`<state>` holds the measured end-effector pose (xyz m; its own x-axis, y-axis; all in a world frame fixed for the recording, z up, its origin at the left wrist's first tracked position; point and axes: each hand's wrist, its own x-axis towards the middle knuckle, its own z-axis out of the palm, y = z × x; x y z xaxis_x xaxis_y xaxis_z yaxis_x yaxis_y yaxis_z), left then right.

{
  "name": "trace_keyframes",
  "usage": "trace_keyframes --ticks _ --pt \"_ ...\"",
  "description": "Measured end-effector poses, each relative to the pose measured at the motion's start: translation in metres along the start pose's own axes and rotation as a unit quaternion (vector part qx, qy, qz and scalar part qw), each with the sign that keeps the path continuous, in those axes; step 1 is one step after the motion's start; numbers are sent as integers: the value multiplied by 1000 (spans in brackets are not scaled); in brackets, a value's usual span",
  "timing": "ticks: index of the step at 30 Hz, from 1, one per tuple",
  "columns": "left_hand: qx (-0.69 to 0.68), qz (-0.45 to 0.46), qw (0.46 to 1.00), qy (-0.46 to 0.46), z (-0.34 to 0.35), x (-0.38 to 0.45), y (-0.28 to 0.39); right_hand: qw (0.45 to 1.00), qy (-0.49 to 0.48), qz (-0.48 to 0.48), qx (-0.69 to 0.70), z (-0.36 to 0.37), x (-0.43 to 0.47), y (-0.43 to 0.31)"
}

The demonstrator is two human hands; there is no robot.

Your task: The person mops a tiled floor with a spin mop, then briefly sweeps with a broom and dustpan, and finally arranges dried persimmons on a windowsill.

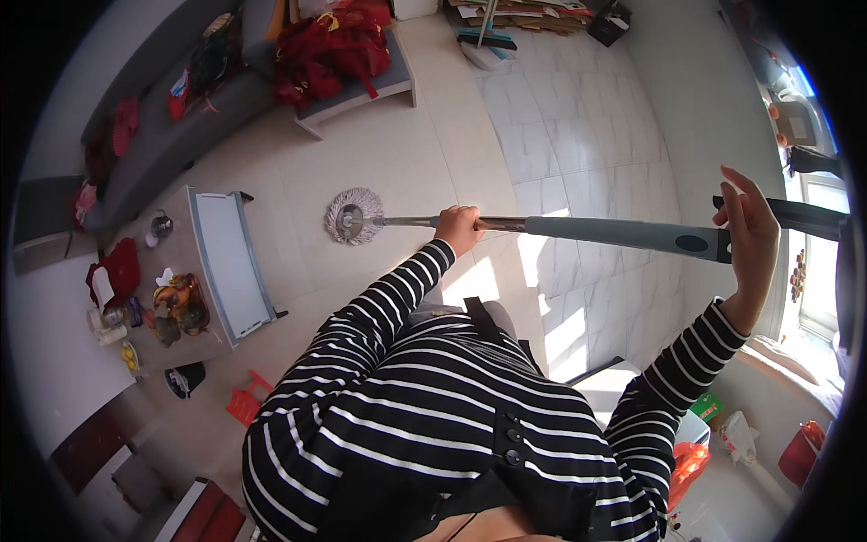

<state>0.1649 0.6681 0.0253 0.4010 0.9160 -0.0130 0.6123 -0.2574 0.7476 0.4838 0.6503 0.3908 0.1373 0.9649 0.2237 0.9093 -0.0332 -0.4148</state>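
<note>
A round string mop head [353, 216] rests on the tiled floor, left of centre. From it a metal pole runs to the right and ends in a thick grey-green plastic handle [609, 236]. My left hand [459, 229] is wrapped around the metal part of the pole. By the top end of the handle is my right hand [750, 223], raised, its fingers apart and partly bent; it does not grip the handle, and whether the palm touches the end cannot be told.
A grey sofa [230, 108] and a bench [399, 74] with red cloth items stand at upper left. A low table [223, 257] with ornaments stands left, a red plastic stool [245, 404] below it. A broom [489, 39] and dustpan [484, 57] lean at the top near flattened cardboard.
</note>
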Motion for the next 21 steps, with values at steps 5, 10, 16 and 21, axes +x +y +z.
trace_keyframes --ticks 5,10,16,21 --pt "13 -71 996 62 -18 19 -24 998 -3 -45 47 38 83 -30" --pt "21 -153 982 106 -26 35 -39 991 6 -95 92 83 153 -43" --pt "-24 -253 964 81 -31 44 -51 964 75 -198 161 138 223 -53" --pt "-21 -270 952 140 -32 54 -70 915 88 -172 354 171 241 -75"
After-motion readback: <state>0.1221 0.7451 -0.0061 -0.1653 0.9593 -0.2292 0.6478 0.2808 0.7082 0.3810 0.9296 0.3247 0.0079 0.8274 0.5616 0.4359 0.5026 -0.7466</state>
